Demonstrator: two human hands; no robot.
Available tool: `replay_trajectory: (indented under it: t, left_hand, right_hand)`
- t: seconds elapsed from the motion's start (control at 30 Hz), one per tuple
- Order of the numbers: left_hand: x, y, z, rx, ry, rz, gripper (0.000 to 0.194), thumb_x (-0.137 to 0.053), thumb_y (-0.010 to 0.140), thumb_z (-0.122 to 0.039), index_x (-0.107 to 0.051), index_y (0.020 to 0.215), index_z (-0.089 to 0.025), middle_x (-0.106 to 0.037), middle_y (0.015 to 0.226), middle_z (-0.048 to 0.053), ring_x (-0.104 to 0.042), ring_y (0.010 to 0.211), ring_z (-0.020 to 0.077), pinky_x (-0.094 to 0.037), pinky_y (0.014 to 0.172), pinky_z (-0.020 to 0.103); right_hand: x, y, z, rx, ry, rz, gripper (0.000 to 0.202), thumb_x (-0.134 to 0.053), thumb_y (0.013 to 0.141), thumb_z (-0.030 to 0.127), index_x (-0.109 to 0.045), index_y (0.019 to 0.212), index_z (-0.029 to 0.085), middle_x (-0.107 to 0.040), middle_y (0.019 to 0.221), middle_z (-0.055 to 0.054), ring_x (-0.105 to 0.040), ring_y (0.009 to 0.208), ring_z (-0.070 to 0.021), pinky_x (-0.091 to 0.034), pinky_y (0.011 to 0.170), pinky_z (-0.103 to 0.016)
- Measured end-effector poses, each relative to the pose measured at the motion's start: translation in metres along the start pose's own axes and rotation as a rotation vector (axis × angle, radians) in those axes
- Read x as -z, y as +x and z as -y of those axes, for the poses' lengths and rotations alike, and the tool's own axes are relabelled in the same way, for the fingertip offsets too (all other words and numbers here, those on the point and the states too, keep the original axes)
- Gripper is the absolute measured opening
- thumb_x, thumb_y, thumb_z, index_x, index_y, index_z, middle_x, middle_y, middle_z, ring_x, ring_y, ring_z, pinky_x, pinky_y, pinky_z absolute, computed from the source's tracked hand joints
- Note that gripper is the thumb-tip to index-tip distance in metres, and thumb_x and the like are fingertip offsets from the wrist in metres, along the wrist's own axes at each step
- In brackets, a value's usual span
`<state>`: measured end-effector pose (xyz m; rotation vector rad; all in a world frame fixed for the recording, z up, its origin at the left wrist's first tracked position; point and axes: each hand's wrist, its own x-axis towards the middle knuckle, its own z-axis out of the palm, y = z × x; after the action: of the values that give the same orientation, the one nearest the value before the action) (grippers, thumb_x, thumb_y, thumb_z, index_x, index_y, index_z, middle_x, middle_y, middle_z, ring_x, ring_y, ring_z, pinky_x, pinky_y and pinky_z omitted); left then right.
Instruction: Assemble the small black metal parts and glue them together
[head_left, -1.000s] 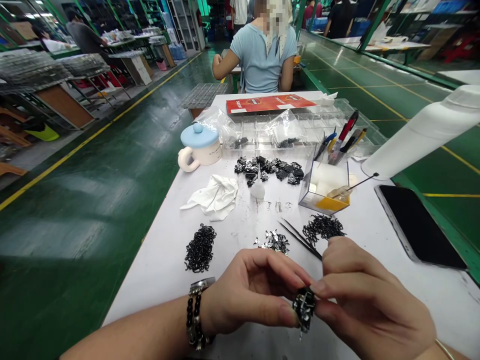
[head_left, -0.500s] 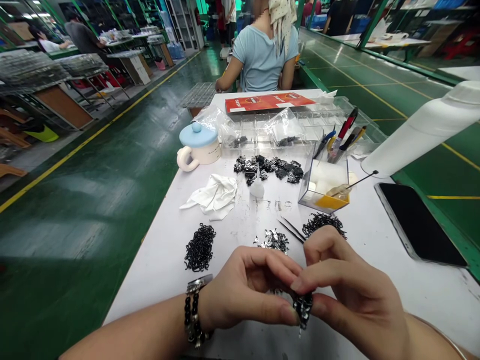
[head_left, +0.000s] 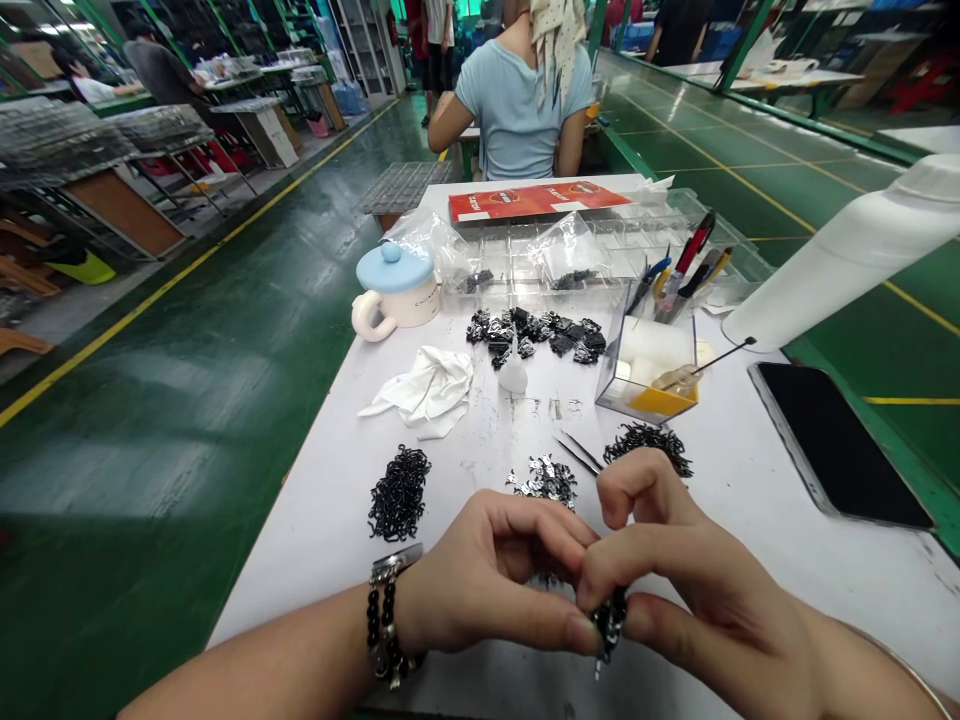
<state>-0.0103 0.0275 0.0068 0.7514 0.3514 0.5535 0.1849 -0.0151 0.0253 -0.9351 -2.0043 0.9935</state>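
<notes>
Between my two hands is a small black and silver metal part (head_left: 611, 622), partly covered by fingers. My left hand (head_left: 495, 585) pinches it from the left with thumb and fingers. From the right, the thumb and index finger of my right hand (head_left: 697, 580) press on the same part. Just beyond the hands lies a heap of small silver pieces (head_left: 546, 480). Dark tweezers (head_left: 579, 453) lie behind my right hand, beside a pile of black hook-like pieces (head_left: 652, 447). Another such black pile (head_left: 400, 492) is left of the silver heap.
Farther back are black metal assemblies (head_left: 536, 335), a small white nozzle bottle (head_left: 513, 374), a white cloth (head_left: 427, 390) and a lidded mug (head_left: 401, 290). To the right stand a pen box (head_left: 649, 365), a white bottle (head_left: 832, 255) and a phone (head_left: 840, 445). A person (head_left: 521, 110) sits ahead.
My right index finger has shifted slightly left over the part; both hands stay closed on it. The person ahead has raised the left arm.
</notes>
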Motion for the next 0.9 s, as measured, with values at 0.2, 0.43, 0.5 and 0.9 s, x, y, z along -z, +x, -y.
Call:
replay_trajectory:
  t: [0.2,0.43,0.5,0.9]
  left_hand:
    - [-0.001,-0.001,0.008,0.067,-0.216,0.001,0.022,-0.08,0.062,-0.007,-0.07,0.08,-0.013,-0.069,0.084,0.004,-0.067,0.081,0.0143,-0.051,0.073,0.023]
    - [-0.002,0.002,0.005,0.081,-0.431,0.025,0.017,-0.068,0.077,-0.017,-0.066,0.094,-0.012,-0.073,0.094,0.01,-0.072,0.081,0.0183,-0.056,0.07,0.024]
    - [0.001,0.003,0.003,0.066,-0.429,0.002,0.016,-0.066,0.08,-0.02,-0.065,0.095,-0.013,-0.073,0.093,0.009,-0.072,0.08,0.0169,-0.056,0.071,0.023]
    - [0.002,0.005,0.003,0.033,-0.352,-0.035,0.017,-0.067,0.079,-0.022,-0.063,0.093,-0.012,-0.072,0.092,0.009,-0.071,0.078,0.0163,-0.056,0.071,0.024]
  right_hand:
    - [-0.002,0.004,-0.004,0.017,0.01,-0.025,0.02,-0.052,0.091,0.031,-0.059,0.11,0.033,-0.041,0.094,-0.003,-0.045,0.096,-0.0156,-0.046,0.079,-0.027]
    - [0.036,-0.011,-0.009,-0.003,-0.211,-0.366,0.018,-0.055,0.088,0.025,-0.056,0.106,0.028,-0.048,0.101,-0.004,-0.049,0.097,-0.019,-0.044,0.079,-0.032]
    - [0.051,-0.025,-0.021,-0.035,-0.527,-0.359,0.009,-0.058,0.084,0.022,-0.06,0.092,0.026,-0.051,0.094,-0.003,-0.05,0.088,-0.0197,-0.039,0.075,-0.035]
    - [0.052,-0.057,-0.064,-0.298,-0.904,0.013,0.011,-0.051,0.087,0.024,-0.061,0.083,0.026,-0.055,0.093,-0.004,-0.046,0.085,-0.0213,-0.032,0.074,-0.038]
